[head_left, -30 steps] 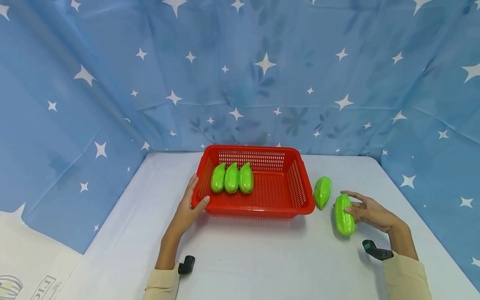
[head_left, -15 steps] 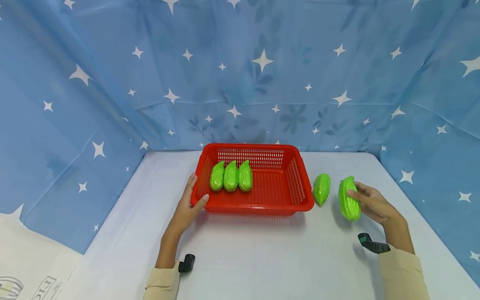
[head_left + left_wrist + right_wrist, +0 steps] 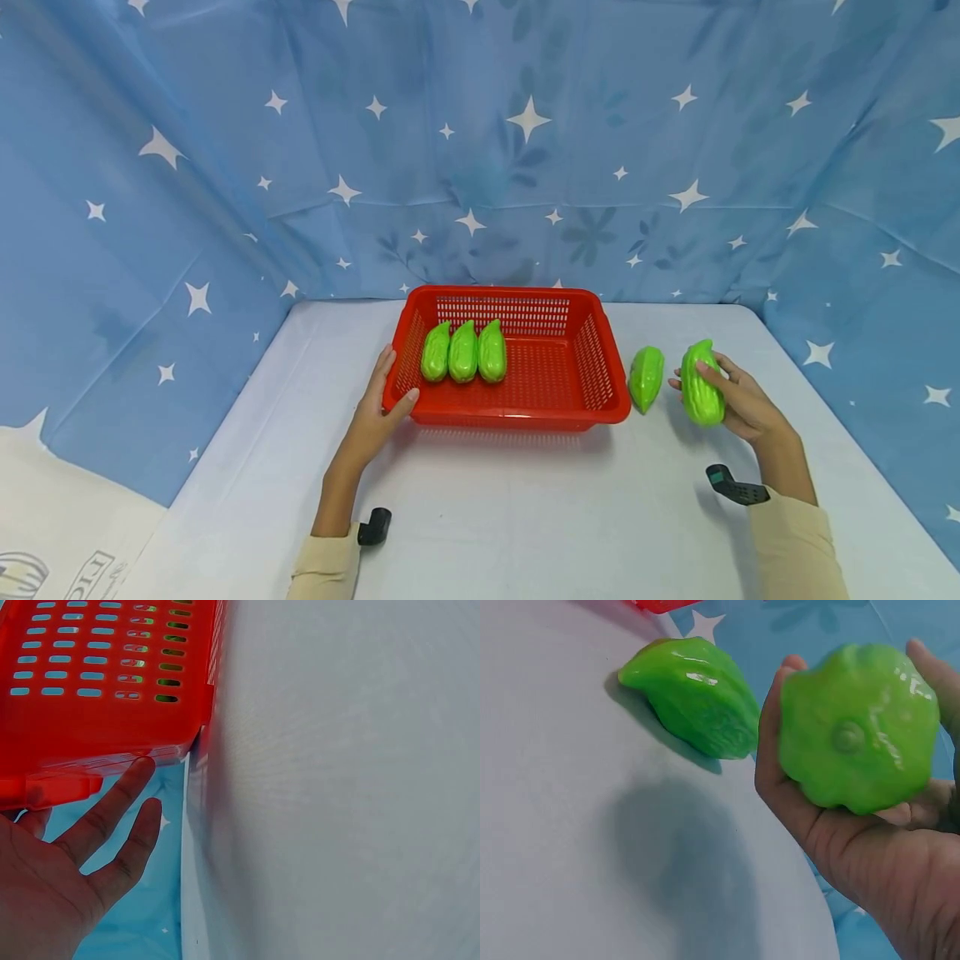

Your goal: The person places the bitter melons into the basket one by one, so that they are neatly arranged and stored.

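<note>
1. Resting the left hand point(image 3: 372, 418), straight-fingered and not gripping, against the left end of the red basket point(image 3: 502, 415).
2. Gripping a green gourd point(image 3: 702, 392) in the right hand point(image 3: 750, 410), aloft right of the basket.
3. Likely light, stiff, slippery; best held around the ribbed middle.
4. Finding no label, only indistinct lettering point(image 3: 88, 575) left of and nearer than the basket.

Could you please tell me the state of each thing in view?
Basket: upright on the table, partly filled.
Three gourds: lying side by side in the basket.
Loose gourd: lying on the table.
Held gourd: clear of the table.
Left hand: touching the basket, fingers extended.
Right hand: gripping the held gourd.
Backdrop: hanging, creased.
</note>
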`<act>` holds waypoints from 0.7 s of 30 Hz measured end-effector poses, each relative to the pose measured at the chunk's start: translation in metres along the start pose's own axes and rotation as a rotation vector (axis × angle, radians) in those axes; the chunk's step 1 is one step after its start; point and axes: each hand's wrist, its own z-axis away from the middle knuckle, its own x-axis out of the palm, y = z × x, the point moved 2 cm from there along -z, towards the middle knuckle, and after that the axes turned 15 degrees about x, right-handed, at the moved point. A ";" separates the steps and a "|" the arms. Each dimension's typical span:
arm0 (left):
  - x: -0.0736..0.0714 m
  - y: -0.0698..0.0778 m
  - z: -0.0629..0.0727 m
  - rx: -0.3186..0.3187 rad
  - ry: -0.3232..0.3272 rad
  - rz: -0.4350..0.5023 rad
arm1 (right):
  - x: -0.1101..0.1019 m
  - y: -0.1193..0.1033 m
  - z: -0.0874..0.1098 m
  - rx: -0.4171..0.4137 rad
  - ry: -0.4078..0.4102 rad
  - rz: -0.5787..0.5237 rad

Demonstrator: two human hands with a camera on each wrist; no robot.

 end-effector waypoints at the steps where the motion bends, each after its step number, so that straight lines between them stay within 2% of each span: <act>1: 0.000 0.000 0.000 0.003 -0.003 -0.003 | 0.001 0.000 0.000 -0.003 0.005 -0.011; 5: 0.000 0.002 -0.001 0.009 -0.006 -0.008 | 0.003 -0.003 0.000 -0.031 0.012 -0.039; 13: -0.001 0.002 0.000 0.010 0.002 0.003 | 0.008 -0.010 0.003 -0.070 0.002 -0.011; 21: -0.001 0.001 0.001 -0.007 -0.002 -0.002 | 0.015 -0.011 0.001 -0.097 0.001 0.123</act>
